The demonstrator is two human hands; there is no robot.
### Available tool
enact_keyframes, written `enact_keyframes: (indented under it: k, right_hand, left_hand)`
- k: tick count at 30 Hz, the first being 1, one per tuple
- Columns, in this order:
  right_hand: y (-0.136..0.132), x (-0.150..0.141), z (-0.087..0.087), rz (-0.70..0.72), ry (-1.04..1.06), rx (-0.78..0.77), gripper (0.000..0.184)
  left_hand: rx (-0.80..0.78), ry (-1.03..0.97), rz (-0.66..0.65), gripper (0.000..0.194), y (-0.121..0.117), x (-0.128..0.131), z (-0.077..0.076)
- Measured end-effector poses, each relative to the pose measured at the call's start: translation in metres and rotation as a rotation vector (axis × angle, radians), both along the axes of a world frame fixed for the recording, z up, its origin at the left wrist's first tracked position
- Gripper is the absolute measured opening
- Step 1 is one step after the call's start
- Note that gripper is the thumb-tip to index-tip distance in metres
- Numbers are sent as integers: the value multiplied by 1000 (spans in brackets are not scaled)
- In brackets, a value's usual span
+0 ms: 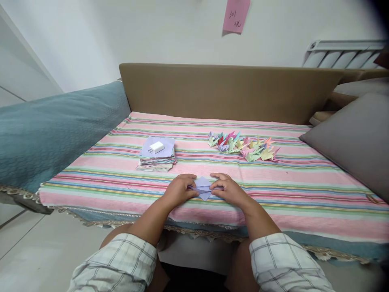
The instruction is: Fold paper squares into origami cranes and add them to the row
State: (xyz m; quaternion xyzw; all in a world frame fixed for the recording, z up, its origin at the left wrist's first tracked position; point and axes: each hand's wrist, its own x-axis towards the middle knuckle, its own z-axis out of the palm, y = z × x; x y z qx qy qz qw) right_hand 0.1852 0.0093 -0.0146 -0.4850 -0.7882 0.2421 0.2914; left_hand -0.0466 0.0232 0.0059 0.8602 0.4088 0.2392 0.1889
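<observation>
A small sheet of purple origami paper (203, 187), partly folded into a diamond with flaps, lies on the striped cloth near its front edge. My left hand (181, 190) grips its left corner between thumb and fingers. From the other side my right hand (228, 189) pinches the right corner, with the thumb below and fingers above. Fingertips cover both side corners of the paper. Beyond my left hand is a stack of square coloured paper (146, 161), purple on top, with a white charger plug (156, 147) resting on it. Several folded paper cranes (232, 144) sit together beyond my right hand.
The pink striped cloth (194, 160) covers a sofa seat. A brown backrest (219, 93) rises behind it. On the left is a blue-covered armrest (67, 117), on the right a grey cushion (352, 138). A pink note (235, 17) hangs on the wall near a radiator (343, 54).
</observation>
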Motion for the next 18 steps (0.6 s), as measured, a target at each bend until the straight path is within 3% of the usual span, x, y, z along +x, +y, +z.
enact_keyframes:
  k: [9, 13, 16, 18]
  right_hand:
    - [-4, 3, 5, -9, -39, -29, 10]
    - [-5, -10, 6, -45, 25, 106, 15]
    - [-6, -22, 6, 27, -2, 216, 31]
    - [-6, -28, 5, 98, -37, 211, 29]
  left_hand:
    - [-101, -17, -26, 17, 2, -7, 13]
    - [-126, -52, -20, 18, 4, -9, 13]
    - [-119, -40, -51, 15, 5, -9, 11]
    - [-117, -41, -60, 13, 5, -10, 10]
